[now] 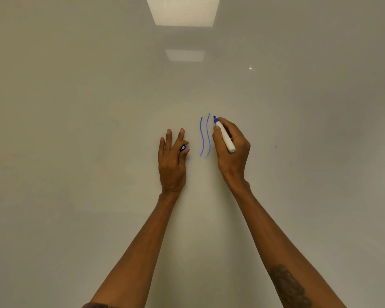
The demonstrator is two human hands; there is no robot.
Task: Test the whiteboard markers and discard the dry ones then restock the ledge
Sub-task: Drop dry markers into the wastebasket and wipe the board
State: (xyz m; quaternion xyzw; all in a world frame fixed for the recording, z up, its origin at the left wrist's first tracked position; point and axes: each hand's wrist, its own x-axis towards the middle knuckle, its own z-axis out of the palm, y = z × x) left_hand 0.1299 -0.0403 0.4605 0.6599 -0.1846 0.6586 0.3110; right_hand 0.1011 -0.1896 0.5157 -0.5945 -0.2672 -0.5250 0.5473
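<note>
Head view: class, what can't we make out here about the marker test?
Ledge, spare markers, bin: outside the head view's edges.
Marker: far side of barrel covered by the right hand gripping it.
Cap: mostly hidden in the left hand; only its end shows.
Tip touching the whiteboard beside the blue lines: too small to tell.

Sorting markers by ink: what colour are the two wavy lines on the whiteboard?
Blue lines, seen in the head view, beside the marker the right hand holds.
</note>
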